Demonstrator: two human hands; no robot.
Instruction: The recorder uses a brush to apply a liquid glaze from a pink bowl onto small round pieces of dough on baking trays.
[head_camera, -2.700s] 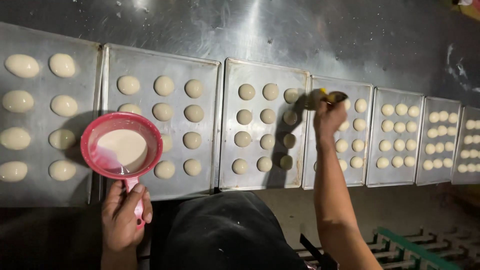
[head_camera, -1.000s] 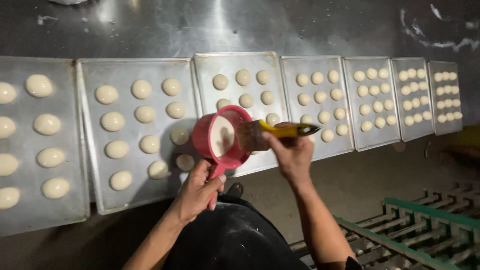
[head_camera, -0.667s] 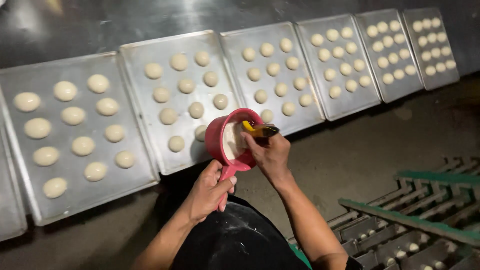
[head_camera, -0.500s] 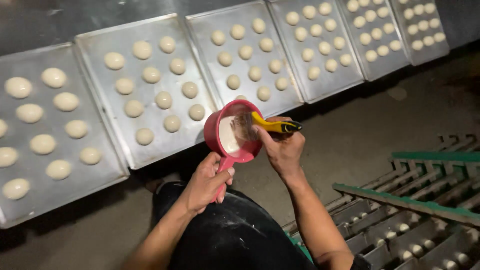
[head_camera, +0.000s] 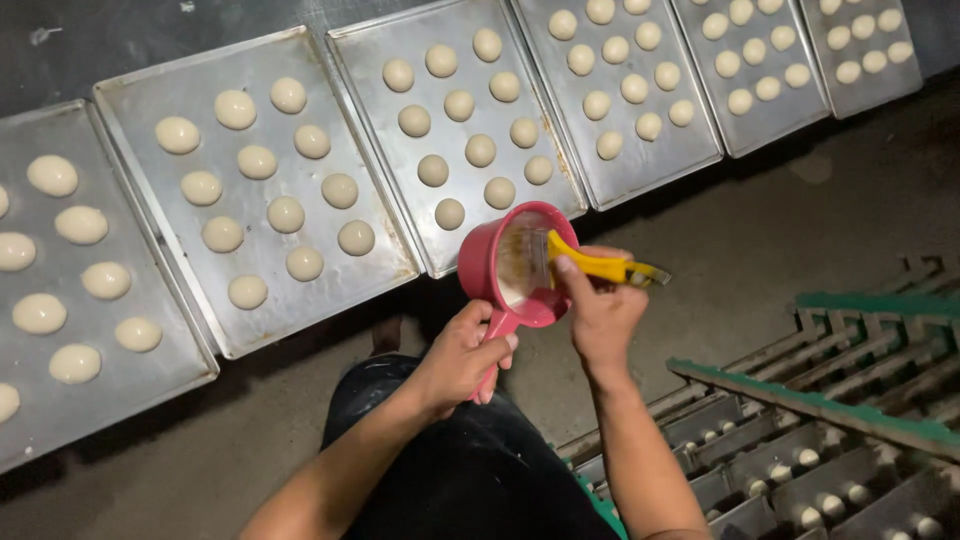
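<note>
At six o'clock a dark, matte fabric garment (head_camera: 470, 470) is being seen, lowest and nearest. Just above it, the slim handle of a glossy pink plastic scoop cup (head_camera: 510, 262) is being gripped by the left hand (head_camera: 462, 355), with fingers curled shut around it; the round cup is being held tilted, a pale creamy liquid coating its inner wall. At three o'clock from the cup, a yellow-handled pastry brush (head_camera: 590, 264) is being pinched closed by the right hand (head_camera: 600, 315), its bristles being dipped inside the cup. At four o'clock, a green metal rack (head_camera: 850, 400) of slanted rails is being shown. Farther off, from nine to one o'clock, flat rectangular steel baking trays (head_camera: 375, 265) are lying side by side on the dark floor, each carrying rows of smooth, round, pale dough balls (head_camera: 286, 214).
</note>
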